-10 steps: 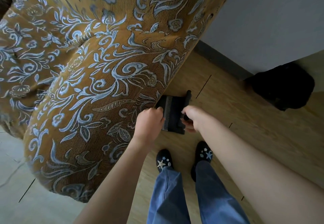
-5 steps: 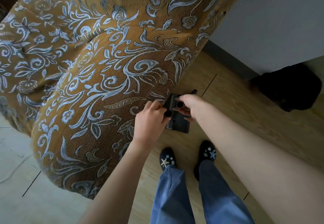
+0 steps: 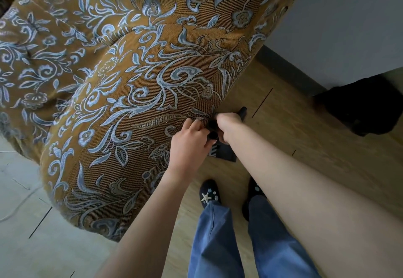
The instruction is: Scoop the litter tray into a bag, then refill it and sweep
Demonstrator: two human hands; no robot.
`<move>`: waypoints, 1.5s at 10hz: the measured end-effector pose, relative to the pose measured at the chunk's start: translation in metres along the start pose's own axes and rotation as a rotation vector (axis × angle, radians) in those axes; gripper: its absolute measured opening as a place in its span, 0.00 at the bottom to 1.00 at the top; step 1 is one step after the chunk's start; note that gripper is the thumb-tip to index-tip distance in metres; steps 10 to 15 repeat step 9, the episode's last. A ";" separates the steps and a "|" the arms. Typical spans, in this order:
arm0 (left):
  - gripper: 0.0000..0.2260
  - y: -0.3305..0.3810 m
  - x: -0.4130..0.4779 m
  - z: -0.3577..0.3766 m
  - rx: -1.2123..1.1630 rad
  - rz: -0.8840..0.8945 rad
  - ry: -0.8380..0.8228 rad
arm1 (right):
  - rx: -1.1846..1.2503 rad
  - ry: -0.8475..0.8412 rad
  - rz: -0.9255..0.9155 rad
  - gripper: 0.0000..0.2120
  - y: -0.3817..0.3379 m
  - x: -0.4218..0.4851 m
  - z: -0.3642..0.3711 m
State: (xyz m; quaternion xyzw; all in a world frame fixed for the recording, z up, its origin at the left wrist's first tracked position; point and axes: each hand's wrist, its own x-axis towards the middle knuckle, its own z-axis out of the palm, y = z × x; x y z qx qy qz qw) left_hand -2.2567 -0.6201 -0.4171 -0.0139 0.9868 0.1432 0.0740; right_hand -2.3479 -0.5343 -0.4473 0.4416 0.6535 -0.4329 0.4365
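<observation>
A black dustpan [image 3: 224, 154] with a toothed comb edge stands on the wooden floor, close against the patterned sofa. Two round black handle ends rise above it, one [image 3: 212, 135] beside my left hand and one [image 3: 211, 123] beside my right. My left hand [image 3: 189, 144] curls its fingers round the nearer handle. My right hand [image 3: 229, 125] grips the farther handle from the other side. A black tip [image 3: 243, 111] sticks out beyond my right hand. Most of the pan is hidden by my hands and right forearm. No litter tray is in view.
A big mustard sofa [image 3: 135, 77] with blue floral pattern fills the left and centre. A black bag-like lump [image 3: 362, 107] lies by the grey wall [image 3: 349, 20] at right. My feet in dark star-patterned slippers [image 3: 209, 195] stand on the wooden floor [image 3: 316, 158].
Both hands have risen up the two black handles and drawn close together. The dustpan now sits lower under them and is more hidden.
</observation>
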 end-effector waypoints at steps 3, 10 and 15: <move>0.09 -0.002 -0.007 0.003 -0.124 -0.036 -0.013 | 0.014 -0.013 -0.104 0.13 0.007 -0.011 -0.022; 0.13 0.041 -0.004 -0.080 -0.181 -0.001 -0.184 | 0.042 -0.064 -0.225 0.08 0.040 -0.107 -0.100; 0.13 0.041 -0.004 -0.080 -0.181 -0.001 -0.184 | 0.042 -0.064 -0.225 0.08 0.040 -0.107 -0.100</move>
